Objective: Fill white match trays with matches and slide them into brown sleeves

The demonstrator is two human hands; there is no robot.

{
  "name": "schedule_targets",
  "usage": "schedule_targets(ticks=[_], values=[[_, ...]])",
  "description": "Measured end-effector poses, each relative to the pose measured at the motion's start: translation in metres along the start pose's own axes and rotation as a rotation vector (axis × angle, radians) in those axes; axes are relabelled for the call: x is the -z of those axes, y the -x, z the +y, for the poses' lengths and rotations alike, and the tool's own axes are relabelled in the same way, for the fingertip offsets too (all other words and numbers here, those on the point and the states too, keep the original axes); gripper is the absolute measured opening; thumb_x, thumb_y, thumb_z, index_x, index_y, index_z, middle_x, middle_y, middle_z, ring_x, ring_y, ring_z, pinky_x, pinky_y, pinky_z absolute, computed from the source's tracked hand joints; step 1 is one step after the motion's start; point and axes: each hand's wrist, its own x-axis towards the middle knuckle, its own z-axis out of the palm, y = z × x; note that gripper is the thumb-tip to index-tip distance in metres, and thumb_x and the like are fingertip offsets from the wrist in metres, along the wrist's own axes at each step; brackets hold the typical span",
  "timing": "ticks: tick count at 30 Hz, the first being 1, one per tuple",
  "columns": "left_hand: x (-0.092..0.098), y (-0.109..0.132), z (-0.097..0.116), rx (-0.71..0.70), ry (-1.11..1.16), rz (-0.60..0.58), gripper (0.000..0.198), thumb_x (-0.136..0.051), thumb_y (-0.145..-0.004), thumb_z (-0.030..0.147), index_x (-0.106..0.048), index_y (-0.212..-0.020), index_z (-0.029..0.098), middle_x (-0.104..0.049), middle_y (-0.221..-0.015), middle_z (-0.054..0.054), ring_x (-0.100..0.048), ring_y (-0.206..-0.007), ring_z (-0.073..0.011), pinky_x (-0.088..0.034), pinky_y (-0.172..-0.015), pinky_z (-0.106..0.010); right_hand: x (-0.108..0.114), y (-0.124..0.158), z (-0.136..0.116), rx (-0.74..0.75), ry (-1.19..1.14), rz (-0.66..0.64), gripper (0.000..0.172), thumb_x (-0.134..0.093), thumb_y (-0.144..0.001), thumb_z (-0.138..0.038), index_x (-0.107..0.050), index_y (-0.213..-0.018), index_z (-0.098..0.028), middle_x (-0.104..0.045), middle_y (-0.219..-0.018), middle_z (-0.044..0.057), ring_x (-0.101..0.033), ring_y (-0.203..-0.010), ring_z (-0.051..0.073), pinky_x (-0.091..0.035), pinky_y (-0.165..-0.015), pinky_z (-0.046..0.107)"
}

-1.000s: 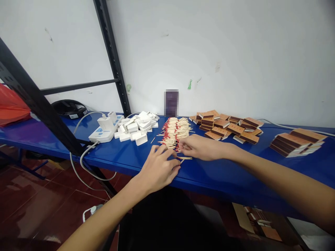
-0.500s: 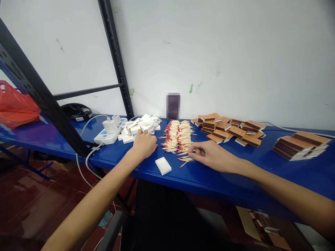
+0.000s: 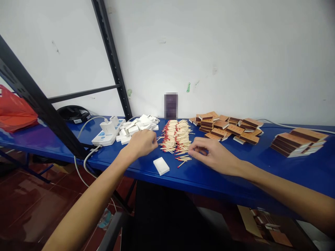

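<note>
Matches [image 3: 170, 139]: piled in two columns on the blue table [image 3: 263, 155], red heads mostly toward each one's left side; the lower layers are buried from me.
Stray matches [image 3: 183, 163]: a few at the pile's near end.
White box [image 3: 161, 166]: lying flat near the front edge, its underside hidden.
Right hand [image 3: 209, 153]: just right of the strays, fingers curled toward the thumb in a loose loop; whether the tips pinch a match, I can't tell.
Left hand [image 3: 143, 143]: left of the matches, knuckles up, fingers folded down out of sight; I can't tell whether they grip anything.
White box heap [image 3: 143, 122]: jumbled at the far left of the matches, partly covered by the left hand.
Matchboxes [image 3: 235, 130]: orange and brown, heaped right of the matches, white showing at some ends; a neater stack [image 3: 290, 146] sits farther right.
Dark panel [image 3: 171, 106]: behind the matches, blurred into squares.
Carton [image 3: 248, 221]: below, right, partly hidden by the tabletop; orange-brown boxes inside, smeared.
</note>
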Motion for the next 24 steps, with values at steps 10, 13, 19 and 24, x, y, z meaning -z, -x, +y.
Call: schedule_targets(ticks=[10, 13, 19, 24], values=[[-0.009, 0.011, 0.069, -0.096, 0.714, 0.612, 0.008, -0.061, -0.079, 0.019, -0.065, -0.073, 0.015, -0.053, -0.059, 0.003, -0.048, -0.056, -0.0099, -0.037, -0.057, -0.023, 0.007, -0.033, -0.025, -0.129, -0.582, 0.132, 0.032, -0.069, -0.079, -0.047, -0.068, -0.081, -0.015, -0.066, -0.073, 0.002, -0.058, -0.060, 0.013, -0.047, -0.057, 0.027], [-0.016, 0.017, 0.064, -0.133, 0.745, 0.574, 0.009, -0.061, -0.087, 0.022, -0.067, -0.083, 0.016, -0.056, -0.062, 0.003, -0.050, -0.059, -0.0108, -0.039, -0.059, -0.024, 0.006, -0.029, -0.018, -0.099, -0.534, 0.205, 0.029, -0.069, -0.080, -0.045, -0.069, -0.079, -0.016, -0.068, -0.074, 0.003, -0.060, -0.065, 0.014, -0.047, -0.060, 0.027], [-0.036, 0.054, 0.023, -0.466, 0.624, 0.505, 0.021, -0.049, -0.097, 0.012, -0.066, -0.106, 0.020, -0.066, -0.098, -0.006, -0.060, -0.092, -0.0166, -0.048, -0.083, -0.031, 0.010, -0.008, 0.005, 0.092, -0.053, 0.065, 0.017, -0.062, -0.090, -0.031, -0.073, -0.087, -0.019, -0.071, -0.080, 0.004, -0.061, -0.067, 0.014, -0.047, -0.063, 0.027], [-0.053, 0.070, 0.001, -0.539, 0.564, 0.643, 0.030, -0.057, -0.084, 0.002, -0.065, -0.105, 0.020, -0.065, -0.096, -0.005, -0.062, -0.088, -0.0159, -0.051, -0.078, -0.028, -0.007, 0.004, 0.019, 0.336, 0.154, -0.179, 0.025, -0.051, -0.098, -0.028, -0.073, -0.102, -0.019, -0.068, -0.090, 0.007, -0.062, -0.084, 0.017, -0.049, -0.075, 0.030]])
